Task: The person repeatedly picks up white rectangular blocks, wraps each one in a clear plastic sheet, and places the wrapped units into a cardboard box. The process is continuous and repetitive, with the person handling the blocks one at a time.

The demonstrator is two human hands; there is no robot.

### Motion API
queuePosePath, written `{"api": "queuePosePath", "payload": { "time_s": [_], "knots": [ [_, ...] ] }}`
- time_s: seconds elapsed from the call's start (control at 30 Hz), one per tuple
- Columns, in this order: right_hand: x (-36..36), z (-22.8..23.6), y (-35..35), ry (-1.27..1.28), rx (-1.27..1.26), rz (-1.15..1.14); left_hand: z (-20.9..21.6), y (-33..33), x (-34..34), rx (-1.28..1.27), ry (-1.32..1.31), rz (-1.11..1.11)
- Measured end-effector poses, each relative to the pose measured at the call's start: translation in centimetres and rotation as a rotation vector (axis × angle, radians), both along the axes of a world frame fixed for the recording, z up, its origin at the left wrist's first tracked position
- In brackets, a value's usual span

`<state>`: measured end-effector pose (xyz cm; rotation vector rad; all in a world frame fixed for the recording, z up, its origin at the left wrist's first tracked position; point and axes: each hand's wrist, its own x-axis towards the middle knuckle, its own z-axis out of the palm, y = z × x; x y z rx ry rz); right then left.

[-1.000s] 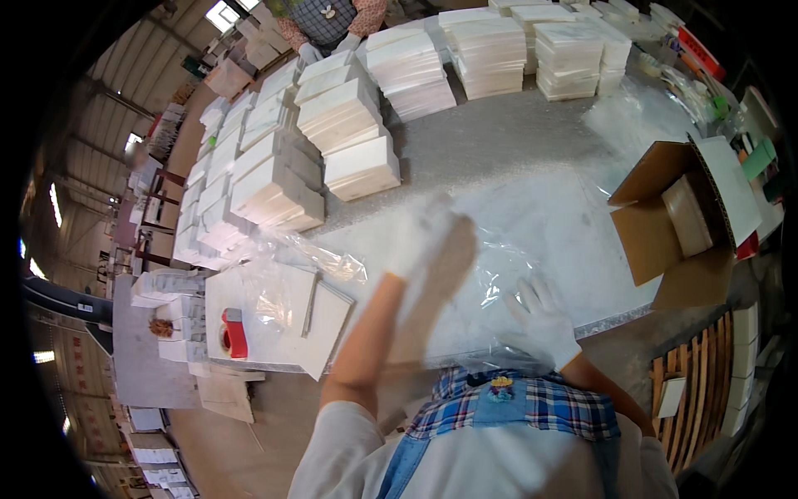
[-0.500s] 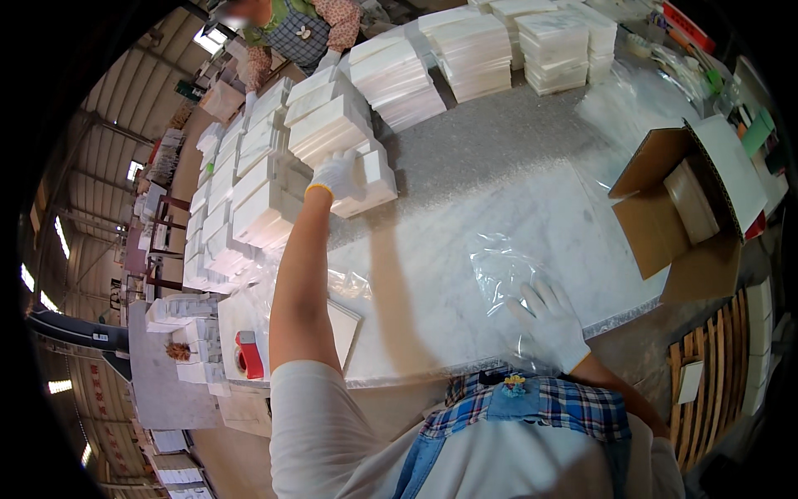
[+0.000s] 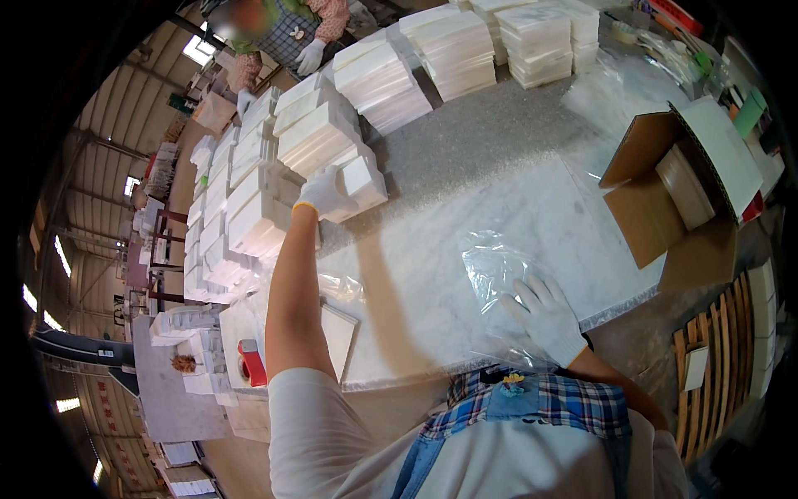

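My left hand (image 3: 327,195), in a white knit glove, reaches out to a low stack of white marble tiles (image 3: 363,180) at the near end of the rows. Its fingers and thumb curve around the stack's left end; how many tiles lie in the grip is hidden. My right hand (image 3: 546,320), gloved too, rests flat with fingers spread at the near edge of the pale marble slab (image 3: 416,274). Beneath its fingertips lies a clear plastic bag (image 3: 492,270), crumpled and shiny, and more clear film shows by the wrist.
Taller tile stacks (image 3: 378,87) line the left and far sides. An open cardboard box (image 3: 636,224) stands at the right, a pale block inside. A red tape dispenser (image 3: 252,363) and a loose tile (image 3: 339,341) lie near left. Across the table, a co-worker's gloved hand (image 3: 311,56) hangs near the stacks.
My left hand has come a little nearer, from on top of the low stack to around its left end. My right hand stays by the bag. The view has shifted slightly.
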<state>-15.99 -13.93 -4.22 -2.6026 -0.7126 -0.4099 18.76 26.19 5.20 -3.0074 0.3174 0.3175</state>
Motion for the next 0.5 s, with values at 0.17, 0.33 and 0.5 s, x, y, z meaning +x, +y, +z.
{"api": "queuePosePath", "payload": {
  "time_s": [0.17, 0.33, 0.5],
  "knots": [
    [0.0, -0.8, -0.2, -0.024, 0.005, 0.006, 0.7, -1.0, -0.2, 0.037, 0.018, 0.057],
    [0.0, 0.4, -0.1, 0.036, 0.024, 0.007, 0.8, -0.4, -1.7, -0.102, -0.003, -0.006],
    [-0.2, 0.4, 0.0, 0.036, 0.076, 0.001, 2.2, -2.2, -3.0, -0.013, -0.059, -0.015]
  ]
}}
